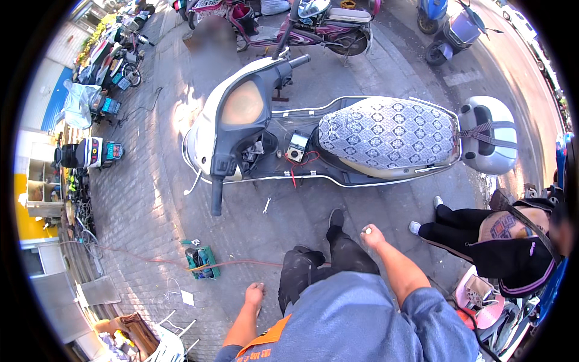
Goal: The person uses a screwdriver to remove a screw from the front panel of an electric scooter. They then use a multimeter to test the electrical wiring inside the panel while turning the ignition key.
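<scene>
A white scooter (211, 130) with a grey patterned seat cover (386, 133) stands crosswise in front of me. On its footboard lies a meter (297, 145) with red leads. A wrench (266, 205) lies on the pavement below it. My right hand (373, 237) is closed round a small pale object (367, 231), at some distance from the scooter. My left hand (254, 292) hangs low with curled fingers; what it holds, if anything, is too small to name. A green tool box (202, 262) is on the ground to its upper left.
A person (512, 241) in dark clothing stands at the right. Parked scooters (96, 154) line the left and the far side (338, 36). A hose (235, 263) runs across the pavement. A white metal chair (175, 341) and assorted items sit at the lower left.
</scene>
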The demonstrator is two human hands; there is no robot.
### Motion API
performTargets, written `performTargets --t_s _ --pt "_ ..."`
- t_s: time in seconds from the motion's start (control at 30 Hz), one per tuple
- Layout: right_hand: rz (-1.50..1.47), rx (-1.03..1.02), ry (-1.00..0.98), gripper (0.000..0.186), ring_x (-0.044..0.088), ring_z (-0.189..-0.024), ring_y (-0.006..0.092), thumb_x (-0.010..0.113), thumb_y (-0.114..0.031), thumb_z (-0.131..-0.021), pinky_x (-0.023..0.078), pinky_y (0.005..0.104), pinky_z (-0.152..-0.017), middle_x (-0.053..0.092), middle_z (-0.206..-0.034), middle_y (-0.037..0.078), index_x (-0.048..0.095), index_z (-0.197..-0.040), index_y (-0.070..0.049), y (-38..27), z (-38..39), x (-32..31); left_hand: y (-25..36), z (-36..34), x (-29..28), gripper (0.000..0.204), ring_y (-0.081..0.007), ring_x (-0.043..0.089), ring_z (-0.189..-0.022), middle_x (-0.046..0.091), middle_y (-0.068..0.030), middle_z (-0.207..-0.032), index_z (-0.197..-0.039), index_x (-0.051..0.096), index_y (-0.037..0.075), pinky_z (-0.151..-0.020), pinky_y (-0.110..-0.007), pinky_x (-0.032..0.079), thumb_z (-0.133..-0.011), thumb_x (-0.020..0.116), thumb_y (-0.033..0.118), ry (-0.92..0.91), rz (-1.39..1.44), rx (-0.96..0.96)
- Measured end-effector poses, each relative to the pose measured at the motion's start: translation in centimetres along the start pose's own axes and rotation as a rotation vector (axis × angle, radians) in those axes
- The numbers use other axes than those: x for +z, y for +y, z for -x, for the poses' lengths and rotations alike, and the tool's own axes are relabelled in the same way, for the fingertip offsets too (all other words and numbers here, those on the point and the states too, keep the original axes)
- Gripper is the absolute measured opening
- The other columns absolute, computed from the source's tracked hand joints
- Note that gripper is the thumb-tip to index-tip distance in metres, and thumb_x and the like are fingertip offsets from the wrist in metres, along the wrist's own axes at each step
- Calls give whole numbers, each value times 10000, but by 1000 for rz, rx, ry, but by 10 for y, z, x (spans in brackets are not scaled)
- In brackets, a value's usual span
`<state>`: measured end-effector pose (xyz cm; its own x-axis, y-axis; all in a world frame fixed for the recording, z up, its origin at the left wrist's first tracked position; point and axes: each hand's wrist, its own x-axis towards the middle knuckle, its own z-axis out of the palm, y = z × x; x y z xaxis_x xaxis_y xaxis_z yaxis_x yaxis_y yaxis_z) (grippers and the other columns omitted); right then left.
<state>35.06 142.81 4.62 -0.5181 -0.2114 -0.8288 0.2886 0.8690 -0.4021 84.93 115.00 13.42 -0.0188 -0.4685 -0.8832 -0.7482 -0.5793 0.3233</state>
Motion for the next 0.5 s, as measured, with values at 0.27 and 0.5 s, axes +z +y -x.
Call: performTargets --t_s 0.27,0.5 --pt "525 -199 35 378 677 -1275 399 678 -300 -941 544 506 -1050 738 -1303 174 659 -1306 -205 -88 50 37 -97 66 -39 235 -141 640 -735 692 -73 -914 -1163 657 24 -594 -301 515 -1098 606 244 -4 581 18" --pt "829 -591 -258 388 705 -1186 410 702 -375 -920 557 519 -1001 754 -1225 172 662 -1265 -201 -203 121 198 -165 113 -68 238 -191 671 -799 706 -83 -945 -1185 672 9 -691 -353 560 -1098 598 218 290 473 206"
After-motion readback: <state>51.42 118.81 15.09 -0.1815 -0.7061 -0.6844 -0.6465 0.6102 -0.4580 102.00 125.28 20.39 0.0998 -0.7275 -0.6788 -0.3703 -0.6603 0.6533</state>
